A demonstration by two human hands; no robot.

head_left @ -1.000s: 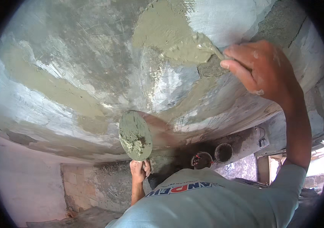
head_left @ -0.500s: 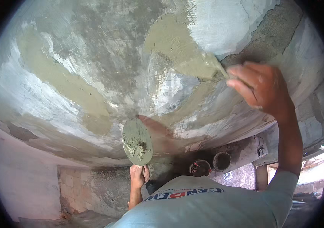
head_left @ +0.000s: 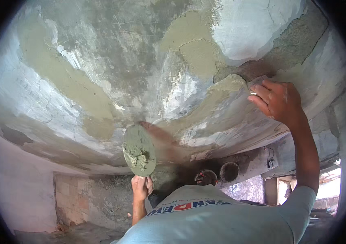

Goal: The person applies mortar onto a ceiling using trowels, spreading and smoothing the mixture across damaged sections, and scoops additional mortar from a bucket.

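Observation:
In my left hand point(head_left: 141, 187), low in the middle, is the handle of an oval trowel point(head_left: 139, 136) with a lump of grey-green mortar point(head_left: 141, 159) on its face. My right hand point(head_left: 277, 101) is raised against the wall point(head_left: 124, 61) at the right, fingers closed round a flat-bladed scraper point(head_left: 247, 86). The scraper is seen nearly edge-on and mostly hidden by the hand. Beside its blade lies a strip of mortar point(head_left: 232, 83), below a larger smoothed mortar patch point(head_left: 199, 49).
A rough, dark bare patch point(head_left: 292, 46) reaches up the wall at the right. Another mortar band point(head_left: 65, 83) runs down the left side. Below stand a bucket point(head_left: 206, 177) with reddish things at it and a dark round container point(head_left: 229, 172). A pinkish wall point(head_left: 22, 183) rises at lower left.
My right hand has moved slightly down and right, taking the scraper off the upper patch. The mortar there now has a fresh edge. The left hand still holds the loaded trowel; the view has shifted a little.

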